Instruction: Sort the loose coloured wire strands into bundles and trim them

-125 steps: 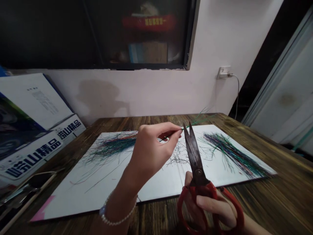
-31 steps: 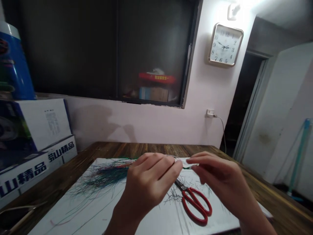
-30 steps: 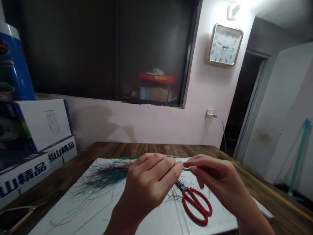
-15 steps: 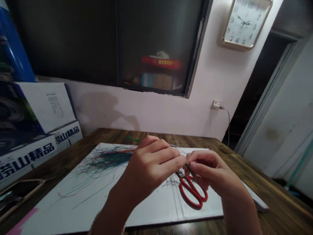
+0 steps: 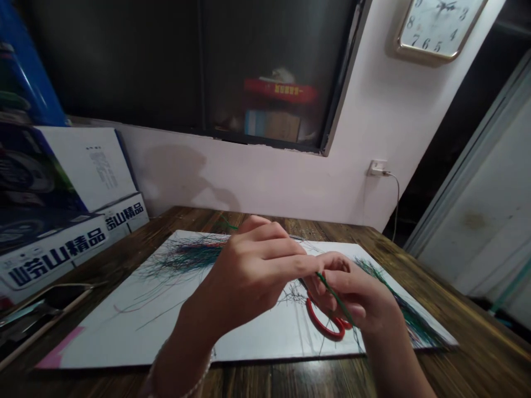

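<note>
"Closest to us, what's happening?"

"Right hand [image 5: 352, 293] pinching the green strands [image 5: 337, 299] between thumb and fingers, their tail slanting down towards the near edge! Left hand [image 5: 257, 262], fingers pressed together, reaches across to those fingertips; its thumb is hidden, so I can't tell whether it grips too."

"And just past them?"

"Red-handled scissors [image 5: 331, 335], partly hidden behind the right hand, with dark clippings [image 5: 293, 293] beside them on the white board [image 5: 257, 345]. Some cutting looks done!"

"What's left?"

"The strands in hand seem unfinished, I'd judge. Farther out, a loose strand pile [image 5: 186, 255] lies left, a straighter sheaf [image 5: 417, 315] right; whether either is finished, I can't say. High beyond, a wall clock [image 5: 435, 30]."
</note>
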A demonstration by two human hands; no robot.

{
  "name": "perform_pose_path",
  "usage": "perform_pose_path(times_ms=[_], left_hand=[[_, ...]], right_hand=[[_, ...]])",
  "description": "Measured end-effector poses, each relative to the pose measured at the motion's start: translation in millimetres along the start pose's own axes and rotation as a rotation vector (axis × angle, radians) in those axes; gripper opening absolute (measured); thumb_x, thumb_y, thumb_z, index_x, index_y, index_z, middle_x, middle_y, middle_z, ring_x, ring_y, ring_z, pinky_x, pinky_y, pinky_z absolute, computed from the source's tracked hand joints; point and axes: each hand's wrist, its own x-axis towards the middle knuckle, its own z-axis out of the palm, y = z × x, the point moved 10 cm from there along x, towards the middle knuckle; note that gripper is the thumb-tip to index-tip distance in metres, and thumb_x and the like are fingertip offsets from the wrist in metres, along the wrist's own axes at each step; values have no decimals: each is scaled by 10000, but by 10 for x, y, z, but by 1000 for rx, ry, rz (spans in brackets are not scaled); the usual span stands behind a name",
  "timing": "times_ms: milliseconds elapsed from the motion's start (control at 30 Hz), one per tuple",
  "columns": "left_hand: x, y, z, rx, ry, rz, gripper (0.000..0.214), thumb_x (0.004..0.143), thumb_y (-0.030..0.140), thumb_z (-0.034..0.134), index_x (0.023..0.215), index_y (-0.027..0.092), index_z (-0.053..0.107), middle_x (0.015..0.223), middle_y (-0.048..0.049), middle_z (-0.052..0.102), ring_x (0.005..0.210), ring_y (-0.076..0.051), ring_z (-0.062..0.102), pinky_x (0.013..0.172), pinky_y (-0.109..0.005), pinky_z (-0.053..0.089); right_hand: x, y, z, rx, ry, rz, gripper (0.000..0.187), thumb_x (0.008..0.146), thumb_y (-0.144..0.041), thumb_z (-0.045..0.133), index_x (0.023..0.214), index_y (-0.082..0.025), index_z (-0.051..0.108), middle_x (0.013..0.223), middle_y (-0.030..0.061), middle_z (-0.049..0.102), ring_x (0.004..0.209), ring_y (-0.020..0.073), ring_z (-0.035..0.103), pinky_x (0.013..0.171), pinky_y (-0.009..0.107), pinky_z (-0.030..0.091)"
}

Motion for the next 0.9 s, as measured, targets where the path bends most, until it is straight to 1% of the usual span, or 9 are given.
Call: perform_pose_path(times_ms=[100, 200, 300, 400, 500, 633, 767, 833, 900], left_hand=[[-14, -8, -25, -11, 1, -3, 216, 805, 34, 561, 856, 225, 648, 768, 58, 720, 700, -131, 592, 730, -323, 399], [-28, -50, -47, -20, -10, -33, 210, 803, 45, 573, 857, 228, 661, 751, 49, 705, 701, -122, 598, 732, -316, 411], [-27, -85, -28, -30, -49, -63, 204, 828, 66, 548, 851, 229, 668, 747, 41, 697, 714, -113, 607, 756, -309, 419], [-20, -102, 7, -32, -78, -87, 203, 832, 66, 543, 830, 227, 668, 744, 39, 697, 725, -114, 606, 768, -304, 418], [-20, -95, 36, -41, -92, -91, 193, 826, 68, 549, 834, 223, 665, 754, 36, 695, 727, -119, 602, 764, -307, 419], [-21, -71, 31, -46, -91, -76, 190, 841, 76, 525, 845, 208, 662, 754, 29, 693, 721, -113, 603, 752, -301, 424], [-17, -58, 27, -45, -104, -65, 182, 832, 79, 537, 847, 206, 666, 744, 33, 689, 707, -113, 604, 734, -301, 421], [-22, -66, 35, -43, -122, -75, 197, 822, 64, 538, 840, 211, 668, 739, 30, 690, 695, -116, 599, 726, -302, 418], [-35, -86, 42, -28, -143, -97, 208, 815, 53, 536, 820, 214, 667, 720, 27, 686, 679, -121, 589, 719, -302, 413]], right_hand=[[24, 57, 20, 35, -15, 28, 151, 754, -245, 652, 677, -116, 666, 500, -26, 560, 281, -8, 281, 251, 119, 150], [44, 85, 24, -13, -2, 41, 160, 724, -255, 659, 640, -119, 656, 476, -31, 545, 294, 4, 301, 259, 134, 163], [52, 106, 13, -29, 17, 60, 171, 717, -272, 665, 639, -120, 647, 471, -34, 552, 283, -3, 282, 269, 134, 173], [52, 81, -20, -4, 50, 34, 158, 710, -263, 672, 649, -119, 656, 496, -23, 581, 286, -8, 297, 285, 126, 200], [47, 69, -15, 15, 48, 26, 135, 706, -233, 672, 642, -114, 666, 507, -15, 596, 281, -14, 299, 297, 122, 223], [40, 92, -9, 32, 47, 58, 116, 696, -216, 671, 639, -115, 664, 511, -12, 597, 284, -7, 314, 298, 126, 210], [43, 89, -19, 22, 42, 42, 115, 686, -234, 676, 648, -125, 674, 540, -1, 616, 320, 19, 372, 302, 147, 214], [46, 80, -48, -11, 63, 23, 110, 685, -247, 681, 657, -141, 687, 559, 5, 630, 363, 43, 421, 305, 161, 215], [49, 75, -74, -41, 86, 11, 104, 696, -246, 681, 661, -149, 695, 572, 10, 644, 383, 49, 436, 310, 166, 219]])
